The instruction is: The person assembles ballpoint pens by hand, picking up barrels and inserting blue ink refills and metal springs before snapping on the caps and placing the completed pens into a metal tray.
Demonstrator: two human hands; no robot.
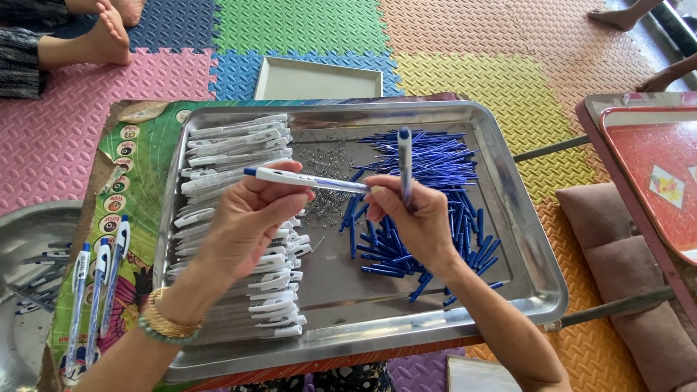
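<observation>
Currently the left hand (250,214) is pinching a white pen barrel (305,178) with a blue tip, holding it level over the steel tray (534,290). The right hand (414,218) is closing on a blue refill (404,163), holding it upright, its fingers also meeting the near end of the barrel. Both grips are closed on their parts.

Progress, as a judgement: assembly is looking well short of finished. A dense stack of white barrels (239,239) is filling the tray's left side, a large heap of blue refills (428,189) is lying on the right, and a scatter of small metal springs (323,181) is sitting between them. Only three finished pens (98,287) are lying outside the tray to the left, on the printed mat (145,167); a few more are resting in a round metal basin (29,290) at the far left edge.

Labels: the mat is showing a green field with a column of small round badges along its left margin, white and brown. A red tray (653,174) at the right is carrying a small square sticker, pale with coloured marks. A plain empty rectangular tray (317,78) is sitting beyond on the foam floor tiles (465,65).
</observation>
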